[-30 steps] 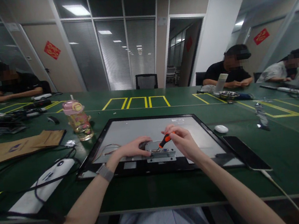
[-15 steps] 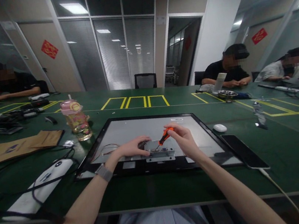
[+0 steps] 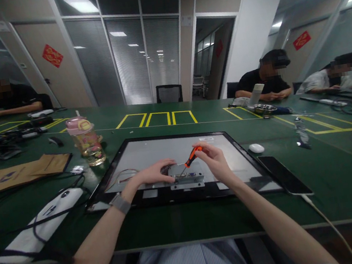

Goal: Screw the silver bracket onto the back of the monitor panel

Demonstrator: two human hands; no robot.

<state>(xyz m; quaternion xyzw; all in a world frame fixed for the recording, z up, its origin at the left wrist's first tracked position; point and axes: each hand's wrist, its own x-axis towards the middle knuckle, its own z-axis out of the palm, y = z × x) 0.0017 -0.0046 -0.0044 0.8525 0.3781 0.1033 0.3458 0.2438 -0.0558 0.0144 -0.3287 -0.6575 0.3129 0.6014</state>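
Note:
A flat display panel [image 3: 152, 153] with a black frame and a grey back lies on the green table in front of me. Near its front edge sits a metal bracket [image 3: 187, 181] with a small board and connectors. My left hand [image 3: 155, 173] curls around the bracket's left end, thumb at the front and fingers behind; its exact contact is partly hidden. Pinched in my right hand [image 3: 213, 158] is an orange-and-black screwdriver [image 3: 193, 156], tilted, its shaft pointing down-left to the bracket's connector area. Thin wires [image 3: 121, 175] lie on the panel left of my left hand.
To the left stand a pink-lidded bottle [image 3: 86, 141], a brown paper bag [image 3: 20, 173] and a white power strip [image 3: 41, 227] with black cables. At right are a white earbud case [image 3: 256, 148] and a phone [image 3: 285, 175] on a cable. Several people sit across the table.
The whole view has shifted slightly. The screwdriver stays at the bracket, its handle tilted a little differently. My left hand keeps its place on the bracket.

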